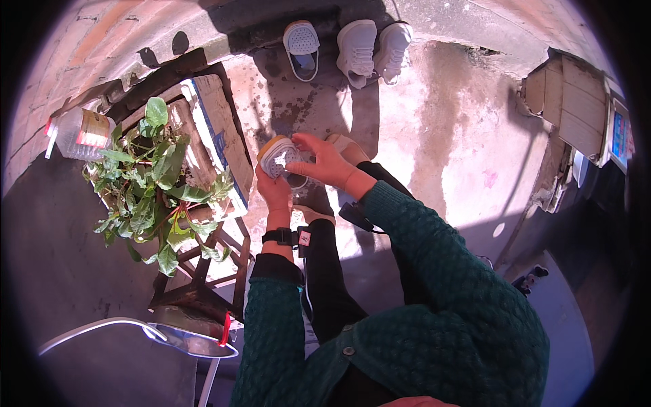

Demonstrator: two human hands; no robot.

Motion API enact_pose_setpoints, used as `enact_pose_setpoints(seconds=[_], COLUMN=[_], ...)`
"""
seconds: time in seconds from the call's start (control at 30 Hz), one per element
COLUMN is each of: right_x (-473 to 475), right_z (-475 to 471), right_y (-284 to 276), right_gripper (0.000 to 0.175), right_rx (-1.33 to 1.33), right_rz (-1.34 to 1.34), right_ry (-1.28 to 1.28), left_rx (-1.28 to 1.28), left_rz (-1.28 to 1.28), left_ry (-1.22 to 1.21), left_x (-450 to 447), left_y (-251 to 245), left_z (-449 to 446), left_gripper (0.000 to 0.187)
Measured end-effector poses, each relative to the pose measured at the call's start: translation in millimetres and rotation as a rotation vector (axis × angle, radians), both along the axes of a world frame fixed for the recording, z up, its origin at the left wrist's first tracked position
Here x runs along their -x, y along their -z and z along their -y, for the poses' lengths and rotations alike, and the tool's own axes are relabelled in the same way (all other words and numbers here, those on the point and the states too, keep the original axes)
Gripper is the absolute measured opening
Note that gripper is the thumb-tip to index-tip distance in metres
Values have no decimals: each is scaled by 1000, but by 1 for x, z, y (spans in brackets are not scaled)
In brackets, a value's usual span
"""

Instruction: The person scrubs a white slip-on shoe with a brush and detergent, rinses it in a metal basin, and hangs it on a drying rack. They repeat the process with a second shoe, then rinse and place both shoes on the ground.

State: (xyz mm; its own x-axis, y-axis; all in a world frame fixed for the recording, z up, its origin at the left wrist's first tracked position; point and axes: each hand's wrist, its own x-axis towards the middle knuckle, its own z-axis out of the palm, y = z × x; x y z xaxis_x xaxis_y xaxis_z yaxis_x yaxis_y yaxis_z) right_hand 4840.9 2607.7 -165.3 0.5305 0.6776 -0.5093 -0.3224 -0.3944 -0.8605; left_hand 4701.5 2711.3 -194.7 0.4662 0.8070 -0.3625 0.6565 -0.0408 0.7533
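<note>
My left hand (274, 192) grips the side of a white perforated clog (278, 157) with a yellowish sole edge. Over the clog's other side reaches my right hand (321, 164), thumb and fingers apart; whether its thumb touches the upper I cannot tell. A similar white clog (302, 43) lies on the concrete floor beyond, by the foot of the wall. To the right of that clog stands a pair of white lace-up sneakers, one (357, 51) beside the other (394, 51).
At left, a leafy green plant (152, 188) grows beside a white-edged box (216, 137) over a dark stand (203, 290). A clear plastic jug (84, 133) lies behind it. A white-framed mirror-like object (190, 341) is at lower left. Worn boards (574, 102) stand at right.
</note>
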Motion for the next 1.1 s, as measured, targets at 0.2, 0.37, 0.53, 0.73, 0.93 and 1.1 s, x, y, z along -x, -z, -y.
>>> enact_pose_setpoints(seconds=[0.2, 0.37, 0.53, 0.73, 0.93, 1.1], right_x=[-74, -195, -283, -305, -316, -316], right_z=[91, 157, 146, 105, 95, 98], right_y=[84, 145, 173, 182, 182, 196], right_gripper=[43, 91, 124, 136, 123, 98], right_rx=[500, 812, 767, 790, 808, 739], right_rz=[282, 518, 568, 467, 521, 676], right_ry=[349, 545, 313, 357, 444, 491], left_rx=[191, 180, 224, 243, 255, 264], left_rz=[128, 72, 83, 115, -15, 62], left_ry=[-57, -59, -34, -124, -181, -233], left_x=[-7, -3, -5, -19, -28, -33], left_y=[-1, 17, 39, 54, 55, 54], left_z=[7, 15, 28, 50, 53, 53], left_gripper=[47, 46, 45, 38, 31, 34])
